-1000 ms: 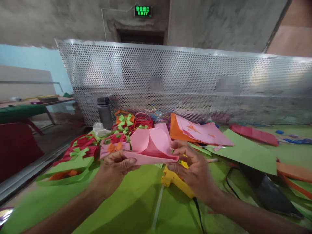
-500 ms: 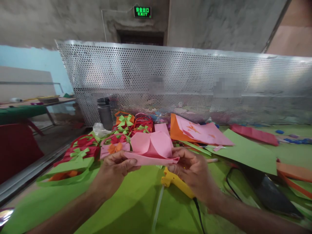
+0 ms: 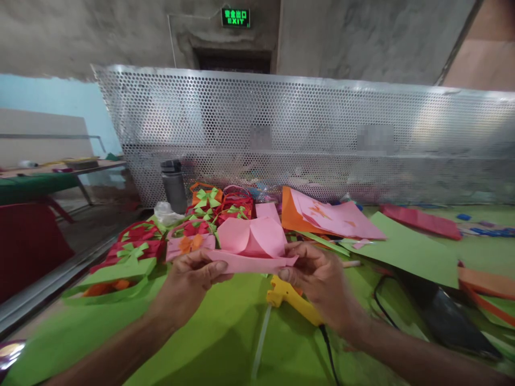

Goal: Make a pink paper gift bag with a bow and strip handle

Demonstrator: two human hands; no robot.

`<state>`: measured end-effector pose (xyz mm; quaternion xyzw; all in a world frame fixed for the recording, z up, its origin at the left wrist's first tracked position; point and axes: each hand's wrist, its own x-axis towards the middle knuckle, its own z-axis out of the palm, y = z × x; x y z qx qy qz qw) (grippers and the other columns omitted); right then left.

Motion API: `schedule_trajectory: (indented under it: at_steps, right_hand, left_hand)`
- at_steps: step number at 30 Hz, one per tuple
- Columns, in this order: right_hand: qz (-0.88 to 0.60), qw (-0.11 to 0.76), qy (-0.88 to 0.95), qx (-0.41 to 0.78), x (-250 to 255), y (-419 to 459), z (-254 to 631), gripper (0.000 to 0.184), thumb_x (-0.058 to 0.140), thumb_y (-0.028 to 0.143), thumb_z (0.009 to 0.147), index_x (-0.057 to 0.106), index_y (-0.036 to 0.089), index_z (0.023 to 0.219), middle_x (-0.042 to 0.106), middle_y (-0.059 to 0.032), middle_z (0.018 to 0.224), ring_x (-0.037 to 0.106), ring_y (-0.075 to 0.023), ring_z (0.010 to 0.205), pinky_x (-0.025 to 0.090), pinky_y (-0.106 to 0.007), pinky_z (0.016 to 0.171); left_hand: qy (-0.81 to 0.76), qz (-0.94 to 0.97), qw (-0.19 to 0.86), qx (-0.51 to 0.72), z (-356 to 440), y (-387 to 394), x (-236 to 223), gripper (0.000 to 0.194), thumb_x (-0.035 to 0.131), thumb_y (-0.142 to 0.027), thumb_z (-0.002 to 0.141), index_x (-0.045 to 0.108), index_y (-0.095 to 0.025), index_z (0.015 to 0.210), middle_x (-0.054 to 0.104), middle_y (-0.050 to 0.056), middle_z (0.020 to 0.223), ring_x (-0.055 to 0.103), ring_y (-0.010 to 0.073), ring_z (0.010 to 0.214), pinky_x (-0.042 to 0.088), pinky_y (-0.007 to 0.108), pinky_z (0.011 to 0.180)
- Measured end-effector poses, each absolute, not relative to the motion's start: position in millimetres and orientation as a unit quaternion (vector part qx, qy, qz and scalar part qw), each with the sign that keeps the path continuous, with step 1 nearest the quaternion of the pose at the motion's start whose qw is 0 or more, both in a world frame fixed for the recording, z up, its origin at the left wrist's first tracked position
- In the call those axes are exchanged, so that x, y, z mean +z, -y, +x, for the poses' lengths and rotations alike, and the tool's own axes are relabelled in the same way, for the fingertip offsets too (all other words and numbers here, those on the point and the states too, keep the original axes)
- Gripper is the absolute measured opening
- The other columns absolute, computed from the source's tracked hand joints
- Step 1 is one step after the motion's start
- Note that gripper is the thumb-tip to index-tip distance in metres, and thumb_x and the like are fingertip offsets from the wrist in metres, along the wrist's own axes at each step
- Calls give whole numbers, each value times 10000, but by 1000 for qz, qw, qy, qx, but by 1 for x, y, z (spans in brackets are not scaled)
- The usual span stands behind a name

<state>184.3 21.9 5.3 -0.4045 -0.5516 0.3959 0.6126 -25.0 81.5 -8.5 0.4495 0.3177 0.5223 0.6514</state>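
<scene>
A folded pink paper piece [image 3: 251, 244] is held up above the green table between both hands. My left hand [image 3: 189, 281] pinches its left end, fingers closed on the edge. My right hand [image 3: 317, 281] pinches the right end the same way. Just below the paper, a yellow glue gun [image 3: 292, 301] lies on the table under my right hand, its black cord running toward me.
Finished paper baskets [image 3: 137, 252] in red, green and pink sit at the left. A grey bottle [image 3: 174, 186] stands by the perforated metal screen [image 3: 306, 134]. Loose pink [image 3: 333, 217], orange and green sheets [image 3: 406, 249] lie at the right, with a black object [image 3: 446, 321] near the table's right front.
The pink paper has been pressed flatter and lowered slightly; my right hand's fingers closed tighter on its right end. My left hand has hardly moved.
</scene>
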Motion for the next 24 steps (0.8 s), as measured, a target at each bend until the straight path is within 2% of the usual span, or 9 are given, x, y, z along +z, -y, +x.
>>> schedule_trajectory:
  at_steps: [7,11,14,18,24]
  right_hand:
    - [-438,604,544,384,6,-21,186,332,736,259,599,532,188,852,606,-9,768,566,-132,658,472,-252,572]
    - [-467,596,554,348,6,-23,189,330,723,302,613,536,176,853,603,-29,777,560,-144,639,462,-259,530]
    - [-481,586,589,282,5,-24,192,240,702,316,643,562,172,774,612,-43,800,563,-151,640,463,-277,550]
    - [-487,550,658,167,7,-23,196,116,638,282,724,613,176,687,618,-28,693,571,-161,652,456,-285,592]
    - [-454,537,709,41,7,-23,198,95,615,271,778,664,193,799,676,-44,778,618,-172,710,485,-302,664]
  left_hand:
    - [-321,425,658,532,-23,-79,-7,159,809,-154,488,680,-146,582,692,-8,608,636,116,584,569,227,589]
    - [-322,420,653,542,-22,-79,-6,165,808,-155,488,684,-148,597,697,-7,624,637,114,586,569,217,570]
    - [-320,417,651,547,-21,-79,-5,178,814,-166,480,692,-151,608,702,-3,635,641,118,591,571,217,571]
    - [-326,415,645,552,-21,-79,-4,193,822,-182,465,698,-155,610,708,0,649,646,125,603,570,216,574]
    - [-349,446,619,544,-21,-76,-5,188,813,-207,496,709,-151,643,711,18,681,643,128,628,561,212,614]
